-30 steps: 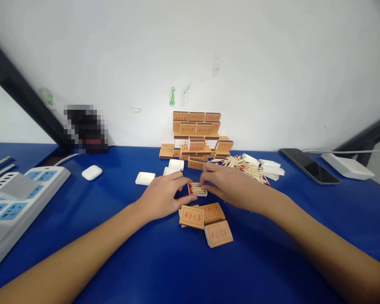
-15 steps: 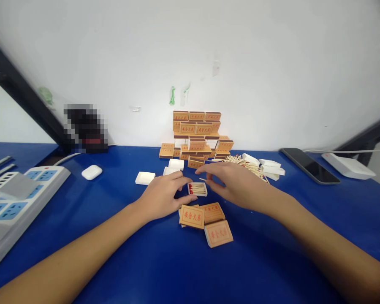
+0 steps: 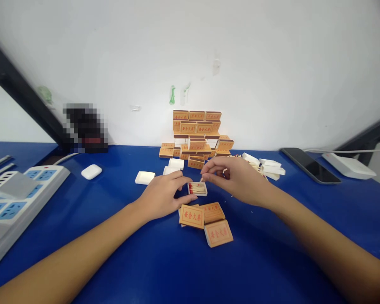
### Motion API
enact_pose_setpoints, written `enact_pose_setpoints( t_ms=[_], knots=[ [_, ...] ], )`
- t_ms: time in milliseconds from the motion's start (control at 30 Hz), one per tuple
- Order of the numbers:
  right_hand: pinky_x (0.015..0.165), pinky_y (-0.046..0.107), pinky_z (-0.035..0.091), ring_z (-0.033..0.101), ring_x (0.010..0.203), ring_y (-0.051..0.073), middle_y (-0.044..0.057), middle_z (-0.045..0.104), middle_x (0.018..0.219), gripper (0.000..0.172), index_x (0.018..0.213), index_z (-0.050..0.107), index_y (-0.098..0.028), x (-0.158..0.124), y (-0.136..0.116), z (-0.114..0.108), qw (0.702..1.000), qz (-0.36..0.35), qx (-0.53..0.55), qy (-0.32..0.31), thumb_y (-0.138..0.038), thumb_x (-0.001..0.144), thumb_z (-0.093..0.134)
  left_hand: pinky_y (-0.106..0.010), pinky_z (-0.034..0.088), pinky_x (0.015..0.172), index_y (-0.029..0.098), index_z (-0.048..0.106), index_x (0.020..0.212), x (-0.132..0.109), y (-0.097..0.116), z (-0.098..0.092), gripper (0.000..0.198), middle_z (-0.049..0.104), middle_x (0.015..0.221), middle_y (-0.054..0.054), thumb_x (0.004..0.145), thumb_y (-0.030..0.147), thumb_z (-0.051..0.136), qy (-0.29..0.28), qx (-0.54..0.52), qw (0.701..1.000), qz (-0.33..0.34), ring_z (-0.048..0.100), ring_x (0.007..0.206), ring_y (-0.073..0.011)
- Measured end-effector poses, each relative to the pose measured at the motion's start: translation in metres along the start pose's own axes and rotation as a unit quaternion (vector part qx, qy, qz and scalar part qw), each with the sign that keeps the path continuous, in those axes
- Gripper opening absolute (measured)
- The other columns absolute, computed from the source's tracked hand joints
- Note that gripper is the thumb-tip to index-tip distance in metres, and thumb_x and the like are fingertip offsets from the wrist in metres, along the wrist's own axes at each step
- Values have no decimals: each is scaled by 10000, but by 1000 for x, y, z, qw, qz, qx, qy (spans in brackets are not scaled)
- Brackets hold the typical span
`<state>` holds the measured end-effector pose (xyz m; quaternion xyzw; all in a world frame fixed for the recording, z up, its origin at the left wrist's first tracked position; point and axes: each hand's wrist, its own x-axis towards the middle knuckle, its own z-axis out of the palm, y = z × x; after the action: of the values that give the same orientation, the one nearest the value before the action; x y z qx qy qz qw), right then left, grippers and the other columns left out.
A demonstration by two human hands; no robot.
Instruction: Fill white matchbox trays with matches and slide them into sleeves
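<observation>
A small white matchbox tray lies on the blue table with several red-headed matches in it. My left hand holds the tray at its left end, thumb on the near side and fingers on the far side. Just above the tray's far right corner, my right hand is closed in a pinch on a match, most of it hidden by the fingertips. Nearer to me lie several orange matchbox sleeves, some overlapping.
Orange matchboxes are built into a stack against the wall. White trays lie left, others right beside a match pile partly behind my right hand. A phone, white earphone case and power strip stand farther out.
My right hand has shifted slightly and its fingers have closed together over the tray's far right corner. The left hand and the tray stay in place.
</observation>
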<state>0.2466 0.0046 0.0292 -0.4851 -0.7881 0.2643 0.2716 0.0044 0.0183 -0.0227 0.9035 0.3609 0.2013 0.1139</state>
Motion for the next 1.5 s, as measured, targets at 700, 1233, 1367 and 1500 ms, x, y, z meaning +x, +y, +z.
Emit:
enact_pose_setpoints(
  t_ms=[700,1233,1367,1500],
  knots=[
    [659,310,432,505,701,139,25,652,918,138,880,793,-234,2,24,20,999,15,8,-30,-324,928,700,-273,422,601,242,723,1216,1,-1,2,337,673,930,-13,965,466,711,8,-6,1000,0,627,724,-149],
    [673,308,427,545,720,155,26,644,871,160,878,741,-228,-1,19,13,995,-57,-88,-1,-320,974,653,-289,465,618,234,718,1216,1,-1,2,342,673,943,-14,976,477,697,11,-3,1000,6,637,726,-153],
    [646,321,425,556,676,170,39,700,829,217,888,740,-218,11,49,-26,985,-23,-149,89,-376,971,618,-287,456,611,228,721,1217,0,-1,2,343,672,941,-16,973,468,701,11,-8,1000,3,628,710,-149],
    [652,333,420,588,684,185,57,735,852,210,883,761,-201,24,74,-50,974,22,-222,48,-361,926,632,-289,447,613,225,718,1226,-1,-2,1,356,674,949,-17,971,474,703,12,-12,1000,4,626,719,-153]
  ],
)
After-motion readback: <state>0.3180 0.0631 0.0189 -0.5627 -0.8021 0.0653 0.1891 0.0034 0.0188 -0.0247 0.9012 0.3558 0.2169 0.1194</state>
